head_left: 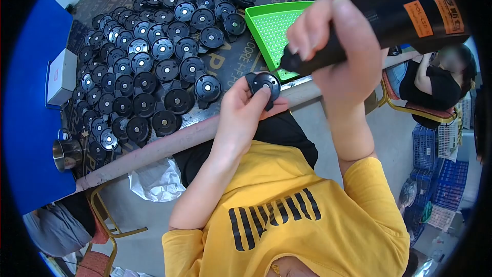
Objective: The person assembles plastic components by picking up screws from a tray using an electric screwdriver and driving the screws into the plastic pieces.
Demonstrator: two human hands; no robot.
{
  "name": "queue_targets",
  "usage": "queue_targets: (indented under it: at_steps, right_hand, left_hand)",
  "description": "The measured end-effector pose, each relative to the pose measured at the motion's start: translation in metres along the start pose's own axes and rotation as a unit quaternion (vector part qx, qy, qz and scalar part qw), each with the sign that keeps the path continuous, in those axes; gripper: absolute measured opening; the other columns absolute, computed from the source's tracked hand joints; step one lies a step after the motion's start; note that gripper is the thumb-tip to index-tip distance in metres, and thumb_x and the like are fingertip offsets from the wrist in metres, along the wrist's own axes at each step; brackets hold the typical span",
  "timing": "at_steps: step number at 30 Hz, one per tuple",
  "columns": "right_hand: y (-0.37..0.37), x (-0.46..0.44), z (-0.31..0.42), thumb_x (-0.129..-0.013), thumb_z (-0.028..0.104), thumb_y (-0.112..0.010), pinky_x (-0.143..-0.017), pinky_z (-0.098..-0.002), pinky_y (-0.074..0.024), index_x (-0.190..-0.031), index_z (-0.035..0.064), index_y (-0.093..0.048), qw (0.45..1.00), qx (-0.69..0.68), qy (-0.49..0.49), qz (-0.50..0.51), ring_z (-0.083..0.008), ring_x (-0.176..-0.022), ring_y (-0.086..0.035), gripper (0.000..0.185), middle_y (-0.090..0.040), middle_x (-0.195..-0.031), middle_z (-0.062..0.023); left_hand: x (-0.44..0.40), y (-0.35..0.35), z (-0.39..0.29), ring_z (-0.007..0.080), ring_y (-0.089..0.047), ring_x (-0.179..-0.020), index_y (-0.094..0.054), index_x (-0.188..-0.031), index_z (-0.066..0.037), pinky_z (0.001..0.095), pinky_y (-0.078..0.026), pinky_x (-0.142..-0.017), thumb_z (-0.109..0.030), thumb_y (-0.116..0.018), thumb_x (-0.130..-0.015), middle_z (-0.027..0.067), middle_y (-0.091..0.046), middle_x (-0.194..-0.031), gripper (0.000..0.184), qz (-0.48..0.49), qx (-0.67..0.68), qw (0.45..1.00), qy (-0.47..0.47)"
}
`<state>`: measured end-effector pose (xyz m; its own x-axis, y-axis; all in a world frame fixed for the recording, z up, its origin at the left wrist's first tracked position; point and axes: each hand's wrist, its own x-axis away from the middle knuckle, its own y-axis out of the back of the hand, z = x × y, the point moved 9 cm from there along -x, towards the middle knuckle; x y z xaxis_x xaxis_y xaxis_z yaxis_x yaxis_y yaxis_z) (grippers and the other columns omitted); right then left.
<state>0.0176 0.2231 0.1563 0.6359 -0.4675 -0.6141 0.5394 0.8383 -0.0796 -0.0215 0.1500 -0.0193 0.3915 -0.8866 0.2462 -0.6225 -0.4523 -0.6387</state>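
My left hand (238, 113) pinches a round black plastic disc part (271, 81) with a metal centre, thumb on its face, near the table's front edge. In my right hand (359, 46) is a black and orange electric screwdriver (389, 15), its fingers wrapped round the body. The screwdriver's tip points left and down, a little above and apart from the held part. Behind the tip lies a green tray (259, 38) with a pale dotted floor. Many similar black disc parts (167, 70) are spread over the table to the left.
A white box (62, 77) and a metal cup (66, 154) stand at the left by a blue panel (31, 97). More black parts lie at the far side. A seated person (435, 82) is at right, near stacked crates (451, 179). A plastic bag (156, 180) hangs below the edge.
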Motion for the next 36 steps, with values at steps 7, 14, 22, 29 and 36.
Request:
queue_targets:
  at_steps: [7,14,22,29,36]
  right_hand:
    - [0.031,0.000,-0.028,-0.080,0.000,-0.049,-0.048,-0.0252,-0.0424,-0.095,-0.0024,-0.046,0.996,0.008,0.052,-0.078,-0.0138,-0.047,-0.048,0.015,-0.047,-0.057,-0.0069]
    - [0.035,0.002,-0.043,-0.075,0.004,-0.061,-0.045,-0.0184,-0.0406,-0.084,0.0006,-0.054,0.994,0.003,0.032,-0.102,-0.0059,-0.049,-0.051,0.011,-0.055,-0.061,-0.0010]
    - [0.036,0.004,-0.048,-0.075,0.004,-0.061,-0.045,-0.0186,-0.0404,-0.084,0.0005,-0.055,0.994,0.008,0.024,-0.106,-0.0060,-0.049,-0.052,0.011,-0.055,-0.060,-0.0007]
    - [0.039,-0.002,-0.033,-0.077,0.005,-0.061,-0.047,-0.0188,-0.0415,-0.085,0.0014,-0.056,0.995,-0.016,0.029,-0.099,-0.0063,-0.050,-0.052,0.011,-0.056,-0.064,-0.0014]
    - [0.004,-0.001,0.006,-0.087,0.014,-0.035,-0.058,-0.0273,-0.0405,-0.105,0.0010,-0.039,0.997,-0.059,0.036,0.041,-0.0141,-0.054,-0.047,0.022,-0.045,-0.062,-0.0055]
  left_hand:
    - [0.000,0.001,-0.005,0.0290,-0.059,-0.090,-0.046,-0.105,0.006,0.0426,-0.048,-0.084,-0.009,-0.039,-0.089,0.0169,-0.057,-0.098,0.023,0.014,0.075,0.997,0.008]
    - [0.000,0.003,-0.004,0.0345,-0.057,-0.093,-0.043,-0.107,0.009,0.0452,-0.046,-0.087,-0.015,-0.033,-0.092,0.0240,-0.054,-0.103,0.030,0.031,0.099,0.995,0.010]
    - [0.000,0.002,-0.004,0.0340,-0.057,-0.094,-0.043,-0.108,0.009,0.0445,-0.046,-0.086,-0.017,-0.031,-0.092,0.0245,-0.053,-0.104,0.032,0.041,0.104,0.994,0.007]
    - [0.001,0.002,-0.005,0.0332,-0.057,-0.095,-0.043,-0.109,0.009,0.0439,-0.046,-0.087,-0.015,-0.033,-0.092,0.0236,-0.054,-0.103,0.031,0.036,0.100,0.994,0.010]
    - [0.001,0.000,-0.005,0.0323,-0.057,-0.095,-0.044,-0.106,0.008,0.0430,-0.047,-0.086,-0.016,-0.034,-0.093,0.0208,-0.055,-0.101,0.029,0.032,0.095,0.995,0.007]
